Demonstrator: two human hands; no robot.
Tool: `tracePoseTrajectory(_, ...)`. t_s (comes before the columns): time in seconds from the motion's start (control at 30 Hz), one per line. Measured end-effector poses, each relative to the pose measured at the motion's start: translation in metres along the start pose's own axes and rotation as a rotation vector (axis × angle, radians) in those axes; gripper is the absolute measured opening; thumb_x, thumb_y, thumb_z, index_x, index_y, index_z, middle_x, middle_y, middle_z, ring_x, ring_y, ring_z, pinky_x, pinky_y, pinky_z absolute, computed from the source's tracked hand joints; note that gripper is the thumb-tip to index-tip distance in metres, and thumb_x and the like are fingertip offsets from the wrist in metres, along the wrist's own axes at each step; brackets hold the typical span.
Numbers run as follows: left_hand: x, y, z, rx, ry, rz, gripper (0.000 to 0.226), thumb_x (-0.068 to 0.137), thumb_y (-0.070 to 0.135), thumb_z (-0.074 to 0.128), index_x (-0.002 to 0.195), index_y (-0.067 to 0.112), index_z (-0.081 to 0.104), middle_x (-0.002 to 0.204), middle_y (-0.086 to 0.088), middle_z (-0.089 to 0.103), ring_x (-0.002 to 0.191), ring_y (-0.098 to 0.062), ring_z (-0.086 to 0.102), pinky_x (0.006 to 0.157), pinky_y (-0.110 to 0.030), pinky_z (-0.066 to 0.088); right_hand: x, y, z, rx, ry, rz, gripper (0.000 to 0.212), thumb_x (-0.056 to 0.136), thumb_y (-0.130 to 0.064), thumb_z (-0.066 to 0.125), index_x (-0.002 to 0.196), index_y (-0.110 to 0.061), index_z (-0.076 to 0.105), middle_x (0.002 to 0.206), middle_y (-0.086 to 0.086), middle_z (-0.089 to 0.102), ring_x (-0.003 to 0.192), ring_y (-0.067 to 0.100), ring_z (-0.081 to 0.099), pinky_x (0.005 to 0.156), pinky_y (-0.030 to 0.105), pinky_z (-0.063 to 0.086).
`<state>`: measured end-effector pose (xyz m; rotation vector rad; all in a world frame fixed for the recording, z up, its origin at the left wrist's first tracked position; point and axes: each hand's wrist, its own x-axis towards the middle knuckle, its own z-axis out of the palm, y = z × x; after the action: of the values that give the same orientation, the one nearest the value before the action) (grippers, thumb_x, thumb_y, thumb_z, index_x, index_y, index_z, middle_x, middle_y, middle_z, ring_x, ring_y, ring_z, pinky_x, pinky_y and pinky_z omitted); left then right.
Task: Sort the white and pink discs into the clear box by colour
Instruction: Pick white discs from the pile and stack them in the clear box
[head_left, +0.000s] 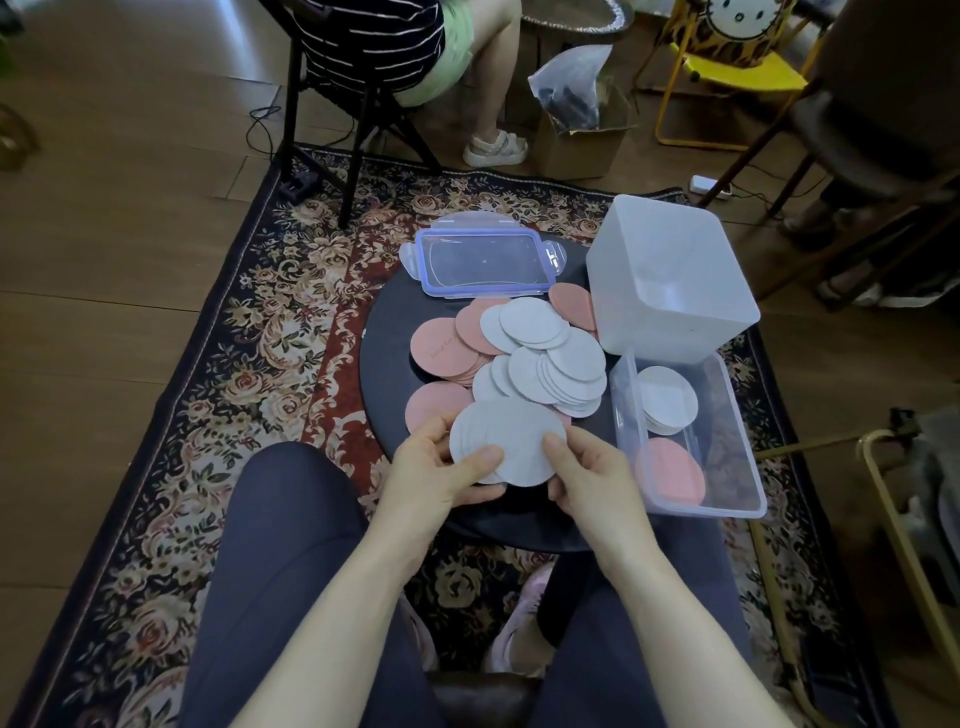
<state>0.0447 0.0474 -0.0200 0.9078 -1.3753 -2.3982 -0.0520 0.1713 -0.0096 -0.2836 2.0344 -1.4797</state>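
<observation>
A small stack of white discs (511, 434) is held over the near edge of the round dark table (395, 322). My left hand (441, 470) grips the stack from the left, thumb on top. My right hand (589, 473) pinches its right edge. Behind them lies a loose heap of white discs (550, 358) and pink discs (441, 347). The clear box (748, 467) stands at the right, with white discs (667, 397) at its far end and pink discs (672, 470) at its near end.
A blue-rimmed clear lid (485, 260) lies at the table's back. A tall white tub (670, 280) stands behind the clear box. A seated person on a black chair (363, 130) is beyond the table. A gold metal frame (893, 519) stands at the right.
</observation>
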Motion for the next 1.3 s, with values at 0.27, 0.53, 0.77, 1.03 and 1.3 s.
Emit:
tracePoseTrajectory(0.27,-0.005,-0.011,0.004,0.77,0.002,0.417,0.019,0.087,0.037,0.055,0.104,0.03,0.061,0.094,0.012,0.064,0.093,-0.012,0.058,0.08,-0.032,0.048,-0.015,0.005,0.001,-0.041,-0.026,-0.159,0.027,0.096,-0.007,0.049,0.092,-0.027,0.067,0.064,0.0,0.058,0.053,0.008,0.047,0.057,0.018,0.041)
tracePoseTrajectory(0.53,-0.013,-0.018,-0.006,1.059,-0.024,0.584,0.023,0.094,0.036,0.045,0.106,0.023,0.06,0.094,0.015,0.055,0.088,-0.007,0.054,0.074,-0.028,0.044,-0.028,0.014,-0.006,-0.18,0.023,-0.308,0.032,0.09,-0.004,0.058,0.1,-0.034,0.064,0.093,-0.012,0.07,0.088,0.012,0.065,0.08,0.025,0.05)
tracePoseTrajectory(0.77,-0.022,-0.018,-0.01,0.92,-0.022,0.597,0.026,0.091,0.028,0.056,0.116,0.034,0.056,0.108,0.021,0.058,0.1,-0.001,0.057,0.084,-0.025,0.047,-0.033,0.022,-0.01,-0.176,0.083,-0.347,0.026,0.089,-0.011,0.064,0.106,-0.03,0.064,0.096,-0.011,0.068,0.094,0.013,0.064,0.083,0.028,0.052)
tracePoseTrajectory(1.03,-0.022,-0.023,-0.007,0.81,0.048,0.655,0.025,0.091,0.016,0.06,0.114,0.021,0.068,0.101,0.013,0.062,0.096,-0.008,0.062,0.081,-0.028,0.05,-0.033,0.024,-0.008,-0.159,0.096,-0.3,0.027,0.088,-0.006,0.064,0.096,-0.031,0.064,0.089,-0.011,0.069,0.088,0.011,0.065,0.078,0.024,0.052)
tracePoseTrajectory(1.3,-0.019,-0.04,-0.007,0.852,0.068,0.725,0.044,0.095,0.014,0.051,0.139,0.017,0.05,0.104,0.005,0.061,0.097,-0.012,0.06,0.086,-0.031,0.05,-0.033,0.034,-0.003,-0.195,0.156,-0.276,0.036,0.089,-0.008,0.062,0.115,-0.032,0.067,0.093,-0.008,0.072,0.087,0.004,0.065,0.081,0.016,0.049)
